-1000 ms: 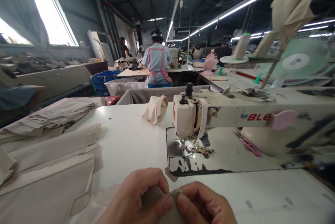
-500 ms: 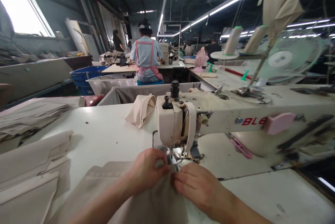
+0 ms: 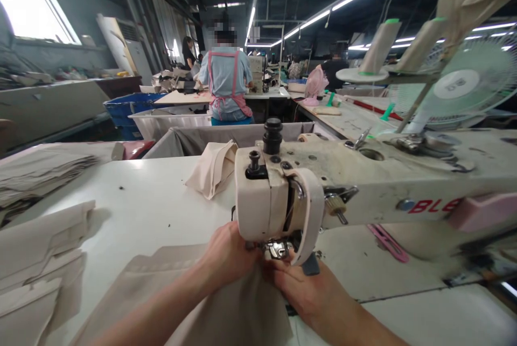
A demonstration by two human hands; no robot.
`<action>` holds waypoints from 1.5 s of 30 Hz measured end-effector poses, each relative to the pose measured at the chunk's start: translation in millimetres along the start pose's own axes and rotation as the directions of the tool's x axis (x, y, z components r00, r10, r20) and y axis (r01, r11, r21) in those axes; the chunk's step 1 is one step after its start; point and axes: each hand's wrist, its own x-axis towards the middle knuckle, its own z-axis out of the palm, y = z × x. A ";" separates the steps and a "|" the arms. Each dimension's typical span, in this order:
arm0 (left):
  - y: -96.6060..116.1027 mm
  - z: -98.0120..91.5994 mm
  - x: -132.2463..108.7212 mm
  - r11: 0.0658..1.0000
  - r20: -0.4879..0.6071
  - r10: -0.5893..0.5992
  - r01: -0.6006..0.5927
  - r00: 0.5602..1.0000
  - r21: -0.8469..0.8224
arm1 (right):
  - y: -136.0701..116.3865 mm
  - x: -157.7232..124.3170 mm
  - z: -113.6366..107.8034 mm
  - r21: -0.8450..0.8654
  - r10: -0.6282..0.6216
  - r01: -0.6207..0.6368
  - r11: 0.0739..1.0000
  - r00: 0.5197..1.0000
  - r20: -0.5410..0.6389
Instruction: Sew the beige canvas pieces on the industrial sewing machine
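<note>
A beige fabric piece [image 3: 238,308] lies on the white sewing table and runs up to the presser foot [image 3: 278,249] of the sewing machine [image 3: 258,189]. My left hand [image 3: 228,254] is closed on the fabric's far edge, left of the foot, its fingertips partly hidden behind the machine head. On the other side, my right hand [image 3: 307,286] grips the same edge just below the foot; the machine's white curved guard covers some of its fingers. Behind the machine head rests a small folded beige cloth [image 3: 212,168].
Stacked beige fabric pieces [image 3: 44,173] and folded panels [image 3: 44,238] lie at the left. A pink thread snipper [image 3: 390,243] sits under the machine arm. Thread cones [image 3: 379,47] and a fan [image 3: 472,82] stand at the right. A person in a pink-strapped apron [image 3: 228,82] sits ahead.
Both hands have moved forward with the fabric edge, closer under the machine head. My view has shifted nearer, so the machine looks larger.
</note>
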 end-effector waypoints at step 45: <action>-4.1 50.2 -96.1 0.797 -0.289 0.600 -0.587 0.746 0.140 | -56.3 -18.4 16.6 0.781 0.669 -0.551 -0.294 0.465 0.580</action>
